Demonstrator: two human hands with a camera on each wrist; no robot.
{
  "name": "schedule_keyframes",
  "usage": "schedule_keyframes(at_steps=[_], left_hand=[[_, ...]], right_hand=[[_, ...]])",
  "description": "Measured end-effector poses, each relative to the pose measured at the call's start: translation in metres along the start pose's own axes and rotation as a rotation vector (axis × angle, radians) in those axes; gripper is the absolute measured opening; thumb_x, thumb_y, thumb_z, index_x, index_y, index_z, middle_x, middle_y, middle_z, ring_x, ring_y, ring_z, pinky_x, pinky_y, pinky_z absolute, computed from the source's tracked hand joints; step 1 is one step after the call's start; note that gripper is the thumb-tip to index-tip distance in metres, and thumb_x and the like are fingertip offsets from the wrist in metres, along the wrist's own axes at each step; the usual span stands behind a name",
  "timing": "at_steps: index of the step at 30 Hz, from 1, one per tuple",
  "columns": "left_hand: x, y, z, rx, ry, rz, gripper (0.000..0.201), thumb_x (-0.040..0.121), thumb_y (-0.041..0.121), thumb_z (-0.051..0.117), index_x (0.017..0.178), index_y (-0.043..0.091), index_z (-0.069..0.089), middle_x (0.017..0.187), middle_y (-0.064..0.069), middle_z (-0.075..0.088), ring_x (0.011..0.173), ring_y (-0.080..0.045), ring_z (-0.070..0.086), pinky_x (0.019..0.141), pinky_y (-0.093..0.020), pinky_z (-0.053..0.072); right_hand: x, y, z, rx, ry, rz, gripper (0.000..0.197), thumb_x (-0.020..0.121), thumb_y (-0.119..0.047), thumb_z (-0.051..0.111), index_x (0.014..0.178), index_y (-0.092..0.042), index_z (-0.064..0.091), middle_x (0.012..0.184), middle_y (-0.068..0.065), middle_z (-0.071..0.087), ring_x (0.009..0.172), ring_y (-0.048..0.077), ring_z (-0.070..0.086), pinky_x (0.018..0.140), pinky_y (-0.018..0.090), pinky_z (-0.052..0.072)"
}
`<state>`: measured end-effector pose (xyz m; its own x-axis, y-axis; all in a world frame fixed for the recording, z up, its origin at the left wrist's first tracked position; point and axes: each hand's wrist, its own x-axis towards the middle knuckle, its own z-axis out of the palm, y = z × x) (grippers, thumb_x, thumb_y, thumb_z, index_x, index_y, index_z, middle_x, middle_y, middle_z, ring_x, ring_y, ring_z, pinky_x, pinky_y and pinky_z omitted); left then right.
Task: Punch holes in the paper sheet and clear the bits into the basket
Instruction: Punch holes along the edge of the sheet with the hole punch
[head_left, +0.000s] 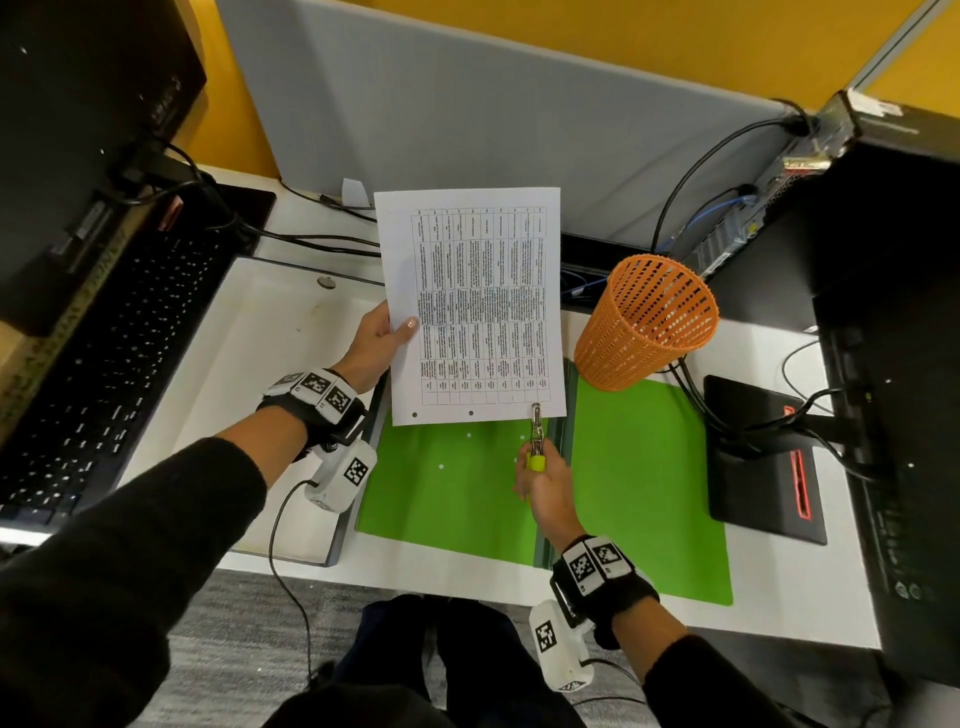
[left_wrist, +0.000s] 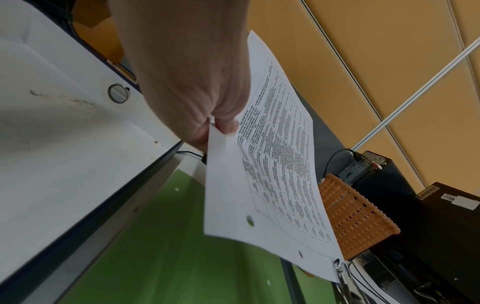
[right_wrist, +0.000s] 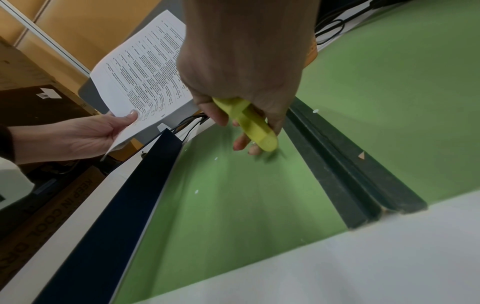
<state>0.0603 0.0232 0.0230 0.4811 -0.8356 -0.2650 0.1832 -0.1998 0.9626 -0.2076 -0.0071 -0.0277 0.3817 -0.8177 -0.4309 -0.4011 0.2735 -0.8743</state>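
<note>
My left hand (head_left: 376, 340) pinches the left edge of a printed paper sheet (head_left: 472, 301) and holds it up over the desk; the pinch shows close up in the left wrist view (left_wrist: 223, 125). Two punched holes (head_left: 414, 414) sit along the sheet's near edge. My right hand (head_left: 540, 480) grips a hole punch (head_left: 536, 439) with yellow-green handles (right_wrist: 246, 121), its metal head clamped on the sheet's near right edge. Small white paper bits (head_left: 441, 466) lie on the open green folder (head_left: 447, 493) below. An orange mesh basket (head_left: 644, 322) stands to the right.
A black keyboard (head_left: 104, 364) lies at the left, with a dark monitor above it. A monitor base (head_left: 763, 462) with cables and a black computer tower (head_left: 893, 364) crowd the right. A grey partition (head_left: 493, 104) closes the back.
</note>
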Motion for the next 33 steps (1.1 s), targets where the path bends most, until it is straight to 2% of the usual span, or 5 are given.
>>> schedule_keyframes(at_steps=[4, 10, 18, 26, 33], left_hand=[[0.000, 0.002, 0.000, 0.012, 0.013, -0.007, 0.040, 0.098, -0.001, 0.041, 0.138, -0.003, 0.037, 0.138, -0.024, 0.048, 0.116, -0.033, 0.053, 0.102, -0.052, 0.042], [-0.002, 0.003, -0.001, 0.008, 0.019, -0.015, 0.040, 0.098, -0.001, 0.041, 0.137, -0.003, 0.037, 0.138, -0.024, 0.047, 0.112, -0.034, 0.054, 0.102, -0.053, 0.042], [-0.003, 0.003, -0.001, 0.002, 0.022, -0.014, 0.040, 0.098, 0.001, 0.041, 0.138, -0.002, 0.037, 0.138, -0.024, 0.048, 0.116, -0.035, 0.054, 0.099, -0.052, 0.044], [-0.003, -0.001, -0.003, 0.003, 0.029, 0.000, 0.039, 0.098, -0.001, 0.041, 0.136, -0.004, 0.038, 0.130, -0.020, 0.052, 0.115, -0.035, 0.053, 0.101, -0.054, 0.043], [-0.002, -0.002, -0.004, 0.012, 0.030, 0.016, 0.038, 0.097, -0.001, 0.042, 0.135, -0.003, 0.040, 0.128, -0.019, 0.053, 0.109, -0.034, 0.057, 0.098, -0.052, 0.046]], right_hand=[[-0.004, -0.002, -0.004, 0.067, 0.048, -0.077, 0.065, 0.058, 0.010, 0.056, 0.105, -0.028, 0.035, 0.088, 0.013, 0.049, 0.071, 0.024, 0.052, 0.056, 0.037, 0.044], [-0.008, -0.008, -0.008, 0.045, 0.027, -0.187, 0.089, 0.065, 0.023, 0.052, 0.128, -0.039, 0.036, 0.085, 0.011, 0.052, 0.072, 0.021, 0.052, 0.062, 0.048, 0.052], [-0.011, -0.011, -0.006, 0.054, 0.077, -0.217, 0.081, 0.069, 0.023, 0.051, 0.119, -0.041, 0.049, 0.078, 0.006, 0.053, 0.069, 0.015, 0.051, 0.057, 0.029, 0.045], [-0.011, -0.010, -0.009, 0.102, 0.040, -0.235, 0.077, 0.060, 0.008, 0.049, 0.129, -0.027, 0.050, 0.077, 0.007, 0.047, 0.065, 0.017, 0.042, 0.052, 0.025, 0.040], [-0.009, -0.011, -0.009, 0.080, 0.030, -0.234, 0.076, 0.058, 0.007, 0.050, 0.121, -0.035, 0.049, 0.076, 0.009, 0.051, 0.065, 0.015, 0.047, 0.052, 0.027, 0.041]])
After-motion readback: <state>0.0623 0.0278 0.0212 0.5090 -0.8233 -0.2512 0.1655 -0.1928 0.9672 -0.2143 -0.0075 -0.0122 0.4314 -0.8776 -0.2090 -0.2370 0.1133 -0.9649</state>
